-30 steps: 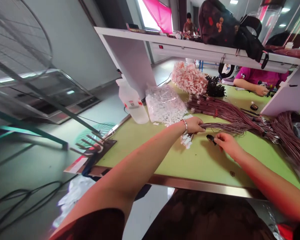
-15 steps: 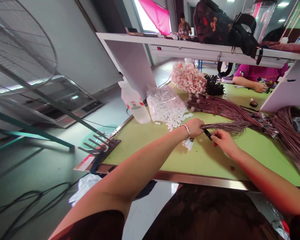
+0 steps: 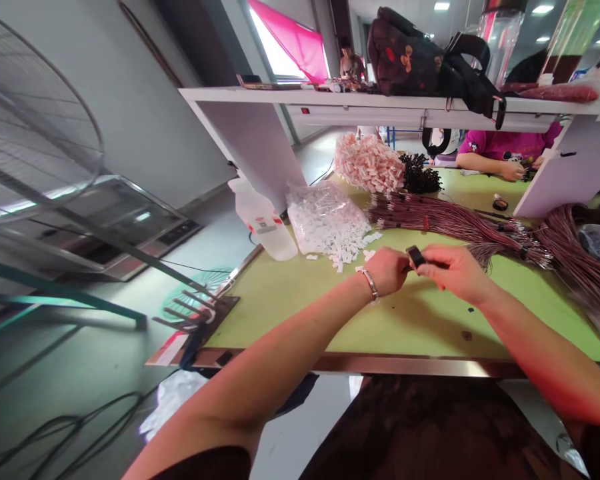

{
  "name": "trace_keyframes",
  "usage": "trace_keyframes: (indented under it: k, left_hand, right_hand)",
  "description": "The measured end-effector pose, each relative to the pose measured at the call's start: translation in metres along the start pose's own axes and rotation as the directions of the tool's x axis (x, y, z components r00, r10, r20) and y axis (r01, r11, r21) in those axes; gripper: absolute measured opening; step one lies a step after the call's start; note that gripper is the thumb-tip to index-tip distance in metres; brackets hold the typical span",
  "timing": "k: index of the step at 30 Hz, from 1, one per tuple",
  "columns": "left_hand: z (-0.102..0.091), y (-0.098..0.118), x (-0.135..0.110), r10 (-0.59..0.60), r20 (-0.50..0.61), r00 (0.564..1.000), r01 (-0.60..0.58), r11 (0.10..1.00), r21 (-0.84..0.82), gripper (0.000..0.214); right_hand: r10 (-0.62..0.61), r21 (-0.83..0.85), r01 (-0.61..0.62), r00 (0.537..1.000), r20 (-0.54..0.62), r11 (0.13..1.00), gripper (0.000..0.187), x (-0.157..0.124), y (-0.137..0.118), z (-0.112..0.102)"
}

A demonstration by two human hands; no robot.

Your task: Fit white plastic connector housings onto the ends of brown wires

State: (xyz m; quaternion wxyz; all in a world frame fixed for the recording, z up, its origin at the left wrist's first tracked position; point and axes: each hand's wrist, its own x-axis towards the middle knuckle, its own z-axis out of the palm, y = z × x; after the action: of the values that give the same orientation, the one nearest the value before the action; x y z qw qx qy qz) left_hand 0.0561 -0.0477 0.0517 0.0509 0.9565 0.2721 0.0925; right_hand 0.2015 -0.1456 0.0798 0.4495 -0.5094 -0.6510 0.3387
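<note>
Above the green tabletop, my left hand (image 3: 387, 270), with a bracelet at its wrist, is closed round the end of a thin wire bundle. The bundle's dark red wires (image 3: 481, 253) show behind my right hand; the part inside my left fist is hidden. My right hand (image 3: 453, 270) is close beside it, thumb and fingers closed on a short black strip of tape (image 3: 415, 257). The tape stands up between the two hands at the bundle. Just left of my left hand lie loose white plastic connectors (image 3: 347, 247).
A clear bag of white connectors (image 3: 320, 210) and a plastic bottle (image 3: 267, 220) stand to the left. Behind are a pink connector heap (image 3: 367, 163), black parts (image 3: 420, 175) and long wire bundles (image 3: 445, 217). A shelf (image 3: 290, 95) crosses above. A co-worker's hand (image 3: 513, 171) is opposite.
My hands have come closer together, and the tape is now folded up by the bundle instead of stretched toward my right hand. The white connector ends below my left hand are now hidden.
</note>
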Motion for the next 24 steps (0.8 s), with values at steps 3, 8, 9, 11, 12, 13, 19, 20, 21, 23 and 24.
trace_keyframes:
  k: [3,8,9,11,12,13,19,20,21,23,24]
  left_hand:
    - [0.003,0.012,-0.007,0.005,-0.029,1.000,-0.002,0.991,0.132,0.023]
    - [0.008,0.024,-0.021,-0.048,-0.043,0.998,0.054,0.988,0.147,0.023]
    - [0.008,0.021,-0.021,-0.118,-0.029,0.993,0.120,0.989,0.084,0.023]
    - [0.007,0.009,-0.018,-0.277,0.040,0.960,0.279,0.956,-0.093,0.022]
    - [0.005,0.002,-0.015,-0.338,0.091,0.937,0.349,0.918,-0.188,0.020]
    - [0.004,-0.006,-0.011,-0.372,0.154,0.915,0.402,0.870,-0.286,0.019]
    - [0.000,-0.023,0.015,-0.317,0.442,0.839,0.540,0.393,-0.744,0.012]
    - [-0.001,-0.021,0.018,-0.290,0.454,0.843,0.530,0.294,-0.796,0.010]
    - [-0.002,-0.019,0.019,-0.261,0.455,0.851,0.513,0.228,-0.828,0.009]
    - [-0.006,-0.015,0.017,-0.197,0.462,0.865,0.493,0.158,-0.855,0.009]
    - [-0.008,-0.015,0.014,-0.158,0.470,0.868,0.491,0.136,-0.861,0.010]
  right_hand:
    - [0.024,0.005,-0.023,0.993,-0.112,1.000,0.020,0.036,-0.002,-0.009]
    - [0.176,0.172,-0.152,0.975,-0.135,0.973,0.026,0.080,0.024,-0.012]
    - [0.202,0.207,-0.179,0.974,-0.099,0.962,0.026,0.081,0.027,-0.012]
    - [0.215,0.292,-0.185,0.974,-0.076,0.939,0.027,0.075,0.028,-0.013]
    - [0.209,0.337,-0.174,0.975,-0.072,0.925,0.027,0.070,0.026,-0.014]
    - [0.204,0.381,-0.169,0.978,-0.052,0.909,0.028,0.063,0.023,-0.015]
    - [0.230,0.578,-0.210,0.972,0.040,0.789,0.031,0.027,0.018,-0.014]
    - [0.229,0.583,-0.186,0.973,0.000,0.791,0.031,0.024,0.021,-0.011]
    - [0.218,0.577,-0.150,0.975,-0.050,0.803,0.030,0.022,0.024,-0.007]
    - [0.159,0.511,-0.071,0.978,-0.132,0.857,0.027,0.021,0.028,0.001]
    - [0.119,0.457,-0.032,0.979,-0.163,0.889,0.026,0.021,0.028,0.005]
